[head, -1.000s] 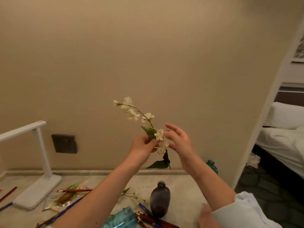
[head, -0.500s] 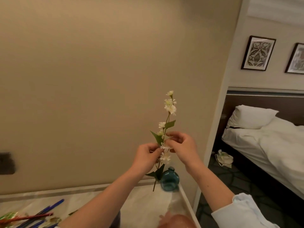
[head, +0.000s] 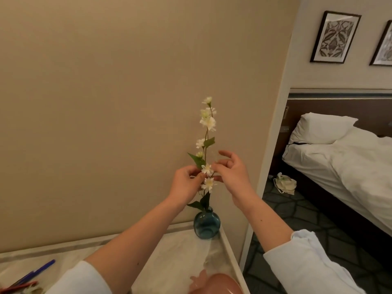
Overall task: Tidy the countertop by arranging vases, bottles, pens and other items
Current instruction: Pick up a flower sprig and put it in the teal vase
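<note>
Leftward, pens (head: 40, 270) lie well apart from vase (head: 206, 224).

Glossy blue glass vase (head: 206, 227); polished marble-look countertop (head: 169, 257), matt beige wall (head: 106, 102); rumpled white cloth bedding (head: 350, 164)

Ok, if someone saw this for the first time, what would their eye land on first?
Probably the white-blossomed flower stem, upright at centre, its foot at the mouth of the blue glass vase on the countertop's far right corner. The left hand pinches the stem; the right hand spreads loosely beside the blossoms. To the right, a white bed shows through the opening.
</note>
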A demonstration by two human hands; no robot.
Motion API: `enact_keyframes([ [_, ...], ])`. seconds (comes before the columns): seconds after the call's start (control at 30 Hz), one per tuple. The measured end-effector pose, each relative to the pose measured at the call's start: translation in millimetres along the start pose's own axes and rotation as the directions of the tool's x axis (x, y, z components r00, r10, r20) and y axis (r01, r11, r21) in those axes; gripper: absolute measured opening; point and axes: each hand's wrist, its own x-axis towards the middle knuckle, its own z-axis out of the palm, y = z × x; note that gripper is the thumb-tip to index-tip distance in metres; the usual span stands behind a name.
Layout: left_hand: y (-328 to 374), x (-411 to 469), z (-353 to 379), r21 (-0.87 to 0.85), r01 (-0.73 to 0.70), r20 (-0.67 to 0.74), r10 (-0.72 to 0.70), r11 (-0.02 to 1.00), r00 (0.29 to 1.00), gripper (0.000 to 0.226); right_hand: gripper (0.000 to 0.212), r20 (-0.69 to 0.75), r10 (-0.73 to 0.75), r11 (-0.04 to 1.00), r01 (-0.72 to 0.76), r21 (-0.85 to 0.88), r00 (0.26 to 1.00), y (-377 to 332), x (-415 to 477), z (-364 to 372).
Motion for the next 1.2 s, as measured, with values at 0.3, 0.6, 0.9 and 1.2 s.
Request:
enact_keyframes([
  [0.3, -15, 27, 11, -0.037, -0.047, -0.026, 0.046, 0.998, 0.999, 0.014, 0.044, -0.061, -0.024, 0.999, 0.025, 0.022, 0.998, 17, 25, 3],
  [0.6, -37, 37, 30, -0.092, -0.097, -0.066, 0.091, 0.991, 0.994, 0.019, 0.038, -0.105, -0.009, 0.998, 0.016, 0.065, 0.994, 39, 31, -6],
  [0.9, -42, 41, 31, -0.066, -0.109, -0.032, 0.107, 0.992, 0.994, 0.015, 0.035, -0.102, 0.026, 0.998, -0.020, 0.063, 0.994, 51, 32, -7],
  [1.2, -69, 38, 37, -0.050, -0.009, 0.029, 0.010, 0.999, 1.000, 0.016, 0.032, -0.095, 0.148, 0.986, -0.139, 0.092, 0.984, 82, 28, -12],
])
